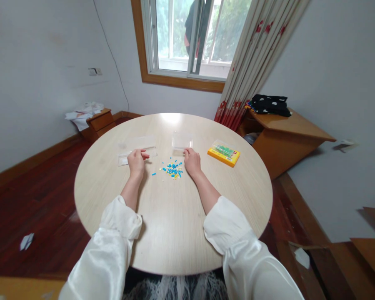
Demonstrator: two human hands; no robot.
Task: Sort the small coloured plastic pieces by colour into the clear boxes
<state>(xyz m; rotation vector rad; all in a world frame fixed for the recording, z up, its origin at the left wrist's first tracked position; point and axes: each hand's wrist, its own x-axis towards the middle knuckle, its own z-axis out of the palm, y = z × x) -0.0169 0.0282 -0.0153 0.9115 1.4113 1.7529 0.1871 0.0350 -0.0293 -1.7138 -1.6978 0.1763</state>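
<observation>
Small blue and yellow pieces (174, 170), like tiny building bricks, lie in a loose pile mid-table. Left of the pile is my left hand (136, 162), its fingers bent together; whatever they hold is too small to make out. Just beyond it lies a clear plastic case (140, 143), partly covered by the hand. My right hand (192, 162) rests on the table right of the pile with curled fingers. Its fingertips are at the near edge of a smaller clear plastic box (181, 141); I cannot tell whether they grip it or a piece.
A yellow box (224, 153) with green contents under a clear top lies on the right of the round table (171, 233). Wooden cabinets stand behind, the right one (287, 137) bearing dark cloth (270, 105). Someone's dark clothing (190, 29) shows outside the window.
</observation>
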